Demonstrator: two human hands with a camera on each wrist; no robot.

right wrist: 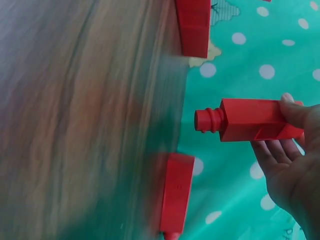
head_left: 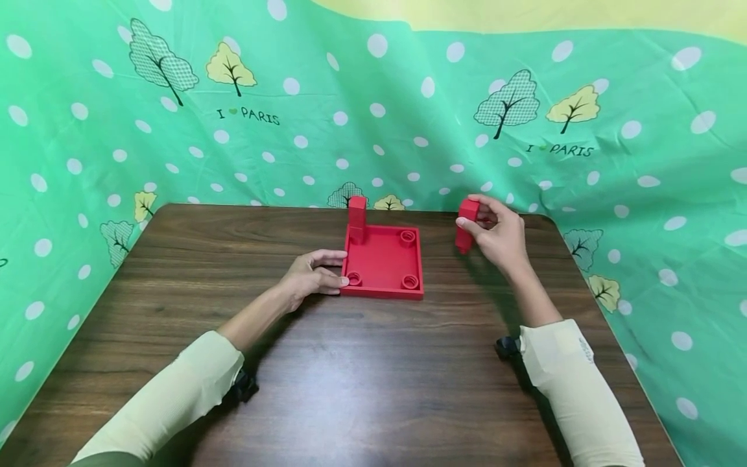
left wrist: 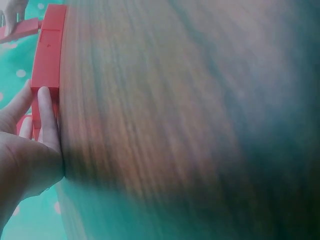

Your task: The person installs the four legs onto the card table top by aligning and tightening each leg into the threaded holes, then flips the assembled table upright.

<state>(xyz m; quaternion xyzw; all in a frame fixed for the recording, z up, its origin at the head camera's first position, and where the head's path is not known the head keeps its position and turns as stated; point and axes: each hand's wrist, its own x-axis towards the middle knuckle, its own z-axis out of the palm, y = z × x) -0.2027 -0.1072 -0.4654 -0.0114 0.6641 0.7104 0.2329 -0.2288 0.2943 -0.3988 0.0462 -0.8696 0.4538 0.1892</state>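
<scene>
A red square tray-like base (head_left: 382,263) with raised rims lies on the table, with round threaded sockets in three visible corners. One red leg (head_left: 357,219) stands upright at its far-left corner. My left hand (head_left: 309,277) holds the base's left edge; its fingertips meet the rim and near-left corner, also seen in the left wrist view. Right of the base, my right hand (head_left: 500,237) pinches another red leg (right wrist: 252,120) by its upper end, threaded peg pointing down, apart from the base. A further red leg (right wrist: 176,194) shows in the right wrist view.
The dark wood-grain table (head_left: 373,383) runs back to a green dotted cloth (head_left: 379,97) that hangs behind and along the sides. A black wrist device (head_left: 244,387) sits below the left forearm, another black device (head_left: 507,348) beside the right.
</scene>
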